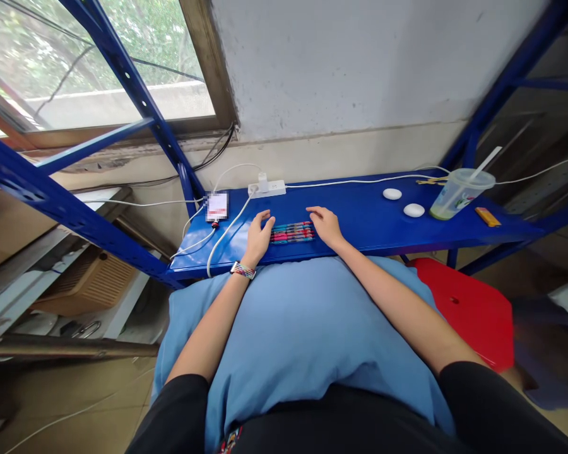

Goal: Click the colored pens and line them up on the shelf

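Several pens with blue, red and pink parts lie side by side in a flat row near the front of the blue shelf top. At the row's left end is my left hand, upright on its edge with fingers stretched out and thumb apart. My right hand is at the other end, its fingers reaching left with the tips by the pen ends. Both hands look open and hold nothing. Whether the palms and fingertips press on the pens is hard to see.
A power strip with white cables sits by the wall, a phone-like device to the left. Rightward are two white oval objects, a plastic cup with a straw and an orange packet. A blue pillow covers my lap.
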Motion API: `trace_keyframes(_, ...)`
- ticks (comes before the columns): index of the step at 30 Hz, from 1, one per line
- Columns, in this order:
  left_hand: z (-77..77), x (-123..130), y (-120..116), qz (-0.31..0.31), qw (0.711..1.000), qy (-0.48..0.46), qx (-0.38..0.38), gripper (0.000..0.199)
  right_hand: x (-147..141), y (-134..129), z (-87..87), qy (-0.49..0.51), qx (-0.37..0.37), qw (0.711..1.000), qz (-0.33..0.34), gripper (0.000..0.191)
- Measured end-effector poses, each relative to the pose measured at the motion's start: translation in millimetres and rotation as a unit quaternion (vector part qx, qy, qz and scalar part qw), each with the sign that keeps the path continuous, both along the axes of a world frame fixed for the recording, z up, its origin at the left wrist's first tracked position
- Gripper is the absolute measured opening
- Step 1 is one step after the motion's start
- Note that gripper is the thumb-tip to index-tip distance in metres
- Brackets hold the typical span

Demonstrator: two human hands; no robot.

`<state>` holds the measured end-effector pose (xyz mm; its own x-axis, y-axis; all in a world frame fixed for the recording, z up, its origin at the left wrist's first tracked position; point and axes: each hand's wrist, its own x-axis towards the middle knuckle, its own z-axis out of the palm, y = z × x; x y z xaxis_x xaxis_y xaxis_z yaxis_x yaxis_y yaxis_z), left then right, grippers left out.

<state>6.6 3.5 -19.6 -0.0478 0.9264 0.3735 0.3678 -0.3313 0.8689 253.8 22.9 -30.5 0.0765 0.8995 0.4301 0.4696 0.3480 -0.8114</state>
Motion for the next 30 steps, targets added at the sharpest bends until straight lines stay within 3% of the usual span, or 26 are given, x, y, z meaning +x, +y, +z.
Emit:
trace_keyframes(7,-6.0,13,8,-0.059,0.992,-0.104,-0.042,0.044,-18,6,-3.1,0.157,-0.063,0.985,0.043,0.042)
trace_keyframes(11,-12.7,17,10,-0.067,0.99,-0.113,-0.041,0.043,-26,4,-4.5,0.185,-0.079,0.976,0.084,0.054)
trace_keyframes(16,-17.2,11,5,-0.069,0.992,-0.1,-0.035,0.043,-27,-6,-4.2,0.202,-0.089,0.97,0.105,0.05)
trace_keyframes(24,-14.5,9,-8,-0.048,0.997,-0.053,-0.031,0.042,-28,-19,-7.3,0.162,-0.08,0.978,0.105,0.041)
trace_keyframes(30,-2.2,6,-15,-0.029,0.999,-0.013,-0.012,0.04,-25,-15,-8.0,0.078,-0.048,0.995,0.043,0.034)
